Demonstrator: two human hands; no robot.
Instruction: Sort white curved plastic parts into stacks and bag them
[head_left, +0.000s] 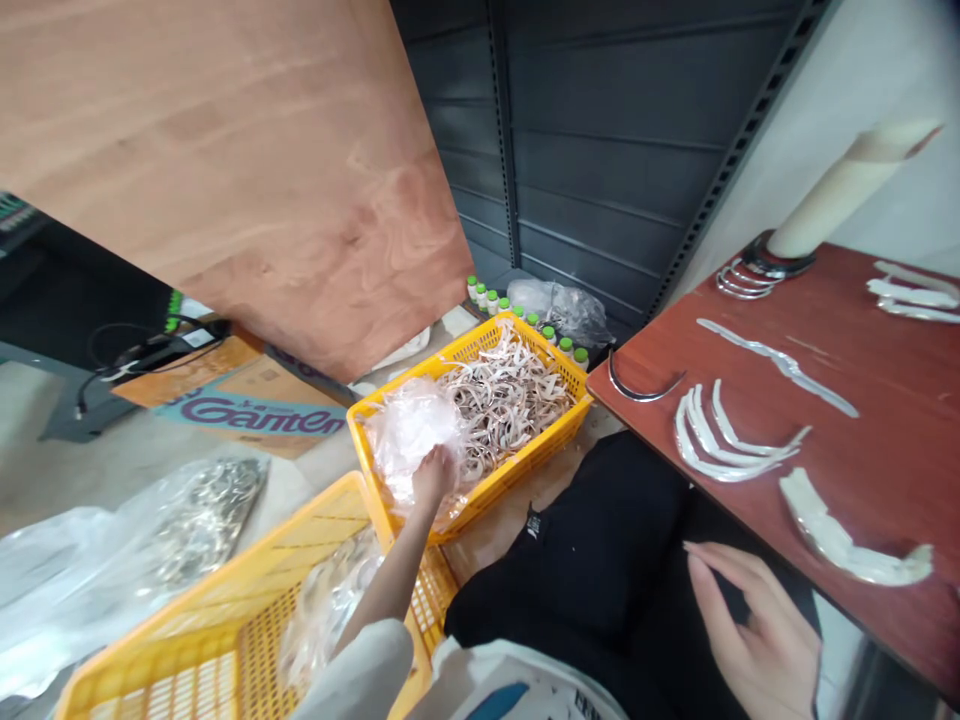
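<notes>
My left hand (433, 475) reaches into a yellow crate (517, 470), its fingers closed on a clear plastic bag (412, 425) at the near left end; the fingertips are partly hidden. Beside the bag lies a heap of thin, curved strips (510, 395), whitish with some dark shiny ones. My right hand (757, 620) hangs over my lap by the table edge, thumb and forefinger pinched at the tips, with nothing visible between them. On the red-brown table (862, 440) near it lie several curved pieces wrapped in white (720, 440) and a thicker white-wrapped bundle (847, 535).
A second yellow crate (217, 600) with plastic bags stands at lower left, beside a large clear bag of shiny parts (210, 510). Green-capped bottles (517, 313) line the far side. A leaning wooden board (262, 180), grey shelving (615, 150) and a white roll (847, 190) surround the area.
</notes>
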